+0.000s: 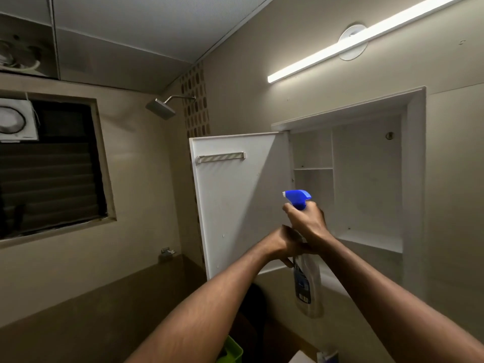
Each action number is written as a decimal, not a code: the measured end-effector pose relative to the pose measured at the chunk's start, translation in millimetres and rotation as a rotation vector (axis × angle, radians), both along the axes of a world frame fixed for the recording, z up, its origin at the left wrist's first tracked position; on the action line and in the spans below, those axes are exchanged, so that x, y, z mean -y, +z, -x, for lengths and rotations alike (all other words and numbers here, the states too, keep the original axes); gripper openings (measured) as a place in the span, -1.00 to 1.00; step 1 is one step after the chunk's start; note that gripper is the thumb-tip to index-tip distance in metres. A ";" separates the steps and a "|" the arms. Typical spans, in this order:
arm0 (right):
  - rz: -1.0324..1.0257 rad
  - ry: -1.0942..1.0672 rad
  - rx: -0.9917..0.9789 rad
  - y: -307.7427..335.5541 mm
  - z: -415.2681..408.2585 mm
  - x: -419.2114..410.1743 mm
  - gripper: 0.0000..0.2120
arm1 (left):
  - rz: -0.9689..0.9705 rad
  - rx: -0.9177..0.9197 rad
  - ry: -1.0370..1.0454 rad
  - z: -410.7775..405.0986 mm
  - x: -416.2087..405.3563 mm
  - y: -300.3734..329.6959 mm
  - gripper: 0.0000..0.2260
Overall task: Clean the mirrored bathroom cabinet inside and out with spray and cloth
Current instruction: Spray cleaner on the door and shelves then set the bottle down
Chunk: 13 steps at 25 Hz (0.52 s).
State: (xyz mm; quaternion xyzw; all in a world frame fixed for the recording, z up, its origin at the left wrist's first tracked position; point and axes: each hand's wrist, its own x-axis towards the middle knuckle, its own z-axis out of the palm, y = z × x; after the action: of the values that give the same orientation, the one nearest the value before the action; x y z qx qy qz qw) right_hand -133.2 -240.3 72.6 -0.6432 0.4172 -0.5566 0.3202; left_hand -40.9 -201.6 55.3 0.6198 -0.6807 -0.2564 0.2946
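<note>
The white bathroom cabinet [366, 179] is set into the right wall, its door [235, 200] swung open to the left with the white inner face and a small rail toward me. Inside are bare white shelves. My right hand [307, 221] grips the neck of a clear spray bottle [307, 286] with a blue trigger head [297, 199], nozzle pointing left at the door's inner face. My left hand [282, 243] holds the bottle's body just below the right hand. No cloth shows in either hand.
A lit tube lamp [366, 39] runs above the cabinet. A shower head [161, 108] hangs at the corner, a dark louvred window [49, 169] fills the left wall. A green bin [233, 349] and a bottle cap [327, 356] sit at the bottom edge.
</note>
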 end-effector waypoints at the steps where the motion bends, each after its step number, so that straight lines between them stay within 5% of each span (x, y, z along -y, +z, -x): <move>1: -0.013 0.017 -0.013 -9.6 -1.0 -0.6 -0.79 | -0.023 -0.012 -0.015 -1.8 -1.5 -7.5 -0.66; 13: -0.021 0.010 -0.107 -76.0 -33.3 -14.7 -0.76 | -0.052 -0.012 -0.028 -37.2 -13.0 -71.2 -0.61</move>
State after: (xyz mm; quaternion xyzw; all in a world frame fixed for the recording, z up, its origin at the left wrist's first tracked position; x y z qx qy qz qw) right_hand -99.9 -225.6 -3.4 -0.6708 0.4365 -0.5153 0.3067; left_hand -3.7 -188.5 -15.9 0.6161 -0.6807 -0.2817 0.2788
